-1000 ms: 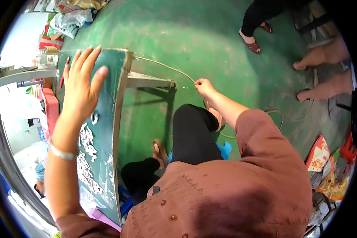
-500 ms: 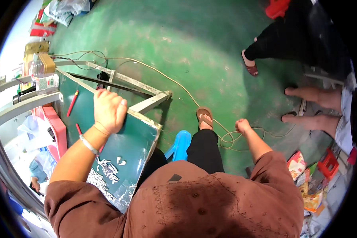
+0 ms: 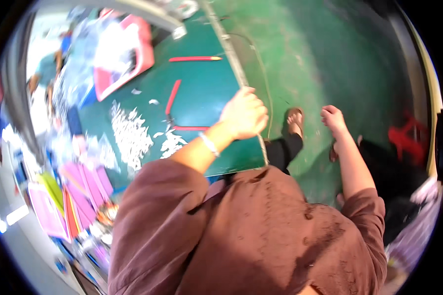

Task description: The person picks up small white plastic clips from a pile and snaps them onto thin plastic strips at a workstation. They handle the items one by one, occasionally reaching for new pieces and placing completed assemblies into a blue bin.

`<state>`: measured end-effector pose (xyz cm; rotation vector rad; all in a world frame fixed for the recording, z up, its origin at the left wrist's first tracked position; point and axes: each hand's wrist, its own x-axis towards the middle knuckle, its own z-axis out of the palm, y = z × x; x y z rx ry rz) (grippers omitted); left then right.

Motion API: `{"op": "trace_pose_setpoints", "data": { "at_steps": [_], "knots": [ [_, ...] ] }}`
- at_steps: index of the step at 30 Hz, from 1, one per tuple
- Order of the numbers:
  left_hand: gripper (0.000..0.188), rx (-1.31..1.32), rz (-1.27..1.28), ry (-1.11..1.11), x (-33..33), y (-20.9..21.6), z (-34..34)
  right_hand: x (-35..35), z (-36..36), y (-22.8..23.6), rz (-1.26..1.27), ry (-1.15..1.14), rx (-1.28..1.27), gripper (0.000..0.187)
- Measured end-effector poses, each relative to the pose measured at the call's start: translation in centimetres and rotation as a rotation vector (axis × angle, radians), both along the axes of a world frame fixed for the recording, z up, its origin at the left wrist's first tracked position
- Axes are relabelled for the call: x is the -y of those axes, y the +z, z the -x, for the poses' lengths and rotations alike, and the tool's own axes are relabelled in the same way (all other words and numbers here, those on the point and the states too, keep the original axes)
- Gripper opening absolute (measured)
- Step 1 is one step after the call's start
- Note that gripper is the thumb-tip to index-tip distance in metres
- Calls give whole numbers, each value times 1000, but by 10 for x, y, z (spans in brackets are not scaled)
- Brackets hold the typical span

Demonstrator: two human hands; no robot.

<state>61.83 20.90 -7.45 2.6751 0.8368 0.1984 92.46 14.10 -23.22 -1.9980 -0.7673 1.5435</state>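
Observation:
My left hand [image 3: 245,114] is closed over the right edge of a green-topped table [image 3: 209,91], with a pale bracelet on the wrist. My right hand [image 3: 333,119] hangs over the floor in a loose fist; nothing shows in it. On the table, left of my left hand, lie slim red pen-like sticks: one with a yellowish tip [image 3: 194,59], one at a slant [image 3: 173,97] and one beside my wrist [image 3: 191,128]. A pile of small white pieces [image 3: 132,137] spreads across the tabletop, with a smaller heap [image 3: 172,143] near my forearm.
A pink bin [image 3: 145,46] with clear plastic bags stands at the table's far left. Pink and purple folder-like items [image 3: 86,189] are at the lower left. A cable [image 3: 267,86] runs over the green floor. A red stool-like object [image 3: 407,140] and dark clothing [image 3: 389,184] appear at right.
My view has turned left and my body has come closer alongside the table. My left hand remains on the table's edge, nearer its corner. My right hand is still a fist.

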Motion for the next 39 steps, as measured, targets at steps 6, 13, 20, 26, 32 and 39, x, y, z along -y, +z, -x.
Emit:
{"op": "trace_pose_setpoints", "data": {
  "at_steps": [6,13,20,26,32,39],
  "knots": [
    [29,115,112,235,5,-2,7,-118,-44,-62,106,364,135,10],
    [50,118,167,457,-12,10,0,-196,-45,-81,149,469,137,9],
    [36,53,11,725,-14,1,-15,-251,-22,-183,71,965,512,28],
    [31,-161,-63,831,-6,-4,-19,-330,36,-250,-17,1001,479,18],
    [31,-485,-79,695,13,-6,-4,-396,110,-367,-150,1059,425,18],
    [32,-643,-12,667,15,-34,5,-447,197,-438,-47,1021,360,19]
  ]
}}
